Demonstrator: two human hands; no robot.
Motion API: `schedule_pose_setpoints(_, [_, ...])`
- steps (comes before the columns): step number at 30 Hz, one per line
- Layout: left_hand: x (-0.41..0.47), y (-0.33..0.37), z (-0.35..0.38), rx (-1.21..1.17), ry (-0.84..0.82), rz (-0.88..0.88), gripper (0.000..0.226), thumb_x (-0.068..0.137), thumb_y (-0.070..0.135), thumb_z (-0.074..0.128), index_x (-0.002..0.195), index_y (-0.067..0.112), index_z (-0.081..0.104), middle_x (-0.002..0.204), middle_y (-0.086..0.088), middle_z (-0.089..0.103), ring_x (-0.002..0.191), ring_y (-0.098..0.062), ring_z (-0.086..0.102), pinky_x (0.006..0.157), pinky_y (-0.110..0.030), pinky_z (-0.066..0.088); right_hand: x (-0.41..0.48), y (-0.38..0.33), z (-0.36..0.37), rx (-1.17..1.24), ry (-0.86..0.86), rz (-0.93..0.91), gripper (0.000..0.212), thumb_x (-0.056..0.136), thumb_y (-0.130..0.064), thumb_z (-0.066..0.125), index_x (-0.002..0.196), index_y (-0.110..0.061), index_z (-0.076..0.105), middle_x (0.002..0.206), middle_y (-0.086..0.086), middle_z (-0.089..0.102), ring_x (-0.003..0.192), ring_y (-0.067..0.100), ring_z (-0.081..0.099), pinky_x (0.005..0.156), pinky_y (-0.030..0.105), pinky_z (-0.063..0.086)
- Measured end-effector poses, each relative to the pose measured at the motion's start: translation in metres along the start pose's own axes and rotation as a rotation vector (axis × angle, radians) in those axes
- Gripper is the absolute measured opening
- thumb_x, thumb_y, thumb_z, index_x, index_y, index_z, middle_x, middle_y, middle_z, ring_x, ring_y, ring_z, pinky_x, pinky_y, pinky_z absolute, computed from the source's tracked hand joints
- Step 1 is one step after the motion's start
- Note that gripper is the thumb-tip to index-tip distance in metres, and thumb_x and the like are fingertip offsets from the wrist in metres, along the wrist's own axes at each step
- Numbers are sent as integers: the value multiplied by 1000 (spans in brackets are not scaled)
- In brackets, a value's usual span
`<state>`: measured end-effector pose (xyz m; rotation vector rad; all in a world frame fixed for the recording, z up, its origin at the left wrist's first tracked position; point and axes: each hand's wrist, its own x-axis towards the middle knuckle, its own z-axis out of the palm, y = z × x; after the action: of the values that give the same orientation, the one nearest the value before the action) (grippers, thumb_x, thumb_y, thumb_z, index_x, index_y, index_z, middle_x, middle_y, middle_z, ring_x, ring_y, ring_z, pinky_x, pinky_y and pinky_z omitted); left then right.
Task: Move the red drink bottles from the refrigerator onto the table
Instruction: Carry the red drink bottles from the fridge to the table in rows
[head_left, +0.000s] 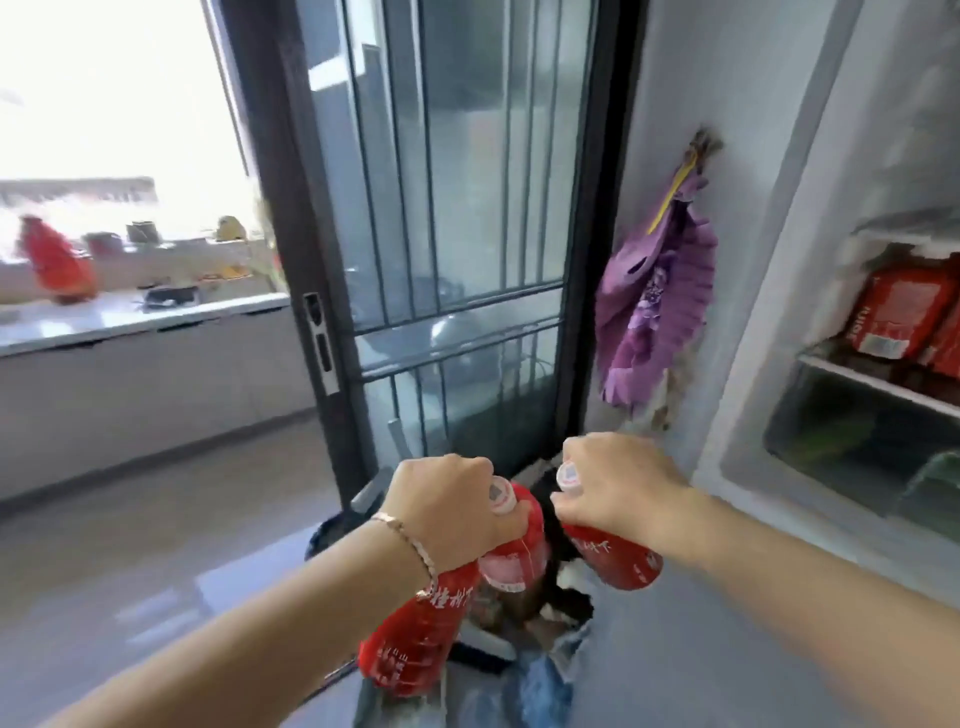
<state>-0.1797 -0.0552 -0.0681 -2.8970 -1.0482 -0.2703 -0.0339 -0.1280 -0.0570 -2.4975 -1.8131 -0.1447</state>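
Head view, setting: a person stands between a dark-framed glass door with bars and an open refrigerator at the right edge, both arms stretched forward and down.
Left hand: the left hand is closed around the necks of two red drink bottles, a thin bracelet on its wrist.
Left-hand bottles: the nearer bottle hangs low and tilted under the wrist; the second bottle sits just beside it, its white cap showing past the knuckles. The two touch.
Right hand: the right hand is clamped on the neck of a third red bottle, whose white cap pokes out at the thumb side.
Where the bottles are: all three are out of the refrigerator and held in the air over the grey floor, in front of the door's lower corner; no table surface is visible beneath them.
Refrigerator: red packets lie on a shelf, and a clear drawer below holds something green, too blurred to name.
Wall: a purple frilled cloth hangs between door and refrigerator.
Far left: a pale counter under a bright window carries a red bottle-like shape and small items, all blurred.
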Motion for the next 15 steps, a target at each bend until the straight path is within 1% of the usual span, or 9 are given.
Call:
schedule_pose_setpoints(2, [-47,-39,1,37,3,-126,41,83,57,41,73,19,50,78,0,65,76,-23,62,69,-28,47,0,-53,14,-4,-15,-133,27,86,-38,52,102,-16,56,114,1,61,107,26,58,70,28,35])
schedule_pose_setpoints(3, [-74,-59,0,57,3,-189,40,84,56,41,74,19,52,84,-2,68,80,-24,64,68,-27,45,-1,-83,20,1,-12,-210,28,86,-40,52,102,-17,55,113,1,62,107,26,58,71,29,36])
schedule_pose_setpoints(5, [-130,-96,-2,97,-9,-310,42,85,55,41,82,17,60,91,-4,70,85,-25,66,66,-25,42,-9,-145,28,23,3,-363,27,86,-42,52,98,-18,54,110,2,64,104,27,60,71,29,40])
schedule_pose_setpoints(7, [-195,-132,-6,134,-15,-439,46,86,55,41,90,15,63,94,-5,71,86,-24,66,67,-25,44,-25,-212,32,40,20,-506,31,86,-42,51,101,-16,56,110,4,65,104,28,61,76,29,45])
schedule_pose_setpoints(9, [-268,-165,-12,158,-19,-572,46,85,57,43,94,16,62,98,-5,70,89,-24,65,68,-24,43,-49,-283,35,46,17,-638,35,86,-43,51,106,-15,57,112,4,65,104,27,61,78,28,45])
schedule_pose_setpoints(13, [-430,-214,-26,201,-42,-814,49,86,61,41,101,17,57,102,-4,68,94,-23,64,68,-24,38,-118,-432,41,34,-20,-846,33,86,-40,49,107,-16,57,110,4,65,100,28,63,69,28,41])
schedule_pose_setpoints(15, [-511,-229,-36,222,-65,-927,49,86,62,40,101,17,55,103,-4,68,96,-24,64,68,-26,37,-162,-503,42,32,-37,-945,31,86,-39,49,105,-16,59,104,6,68,93,28,65,65,28,42])
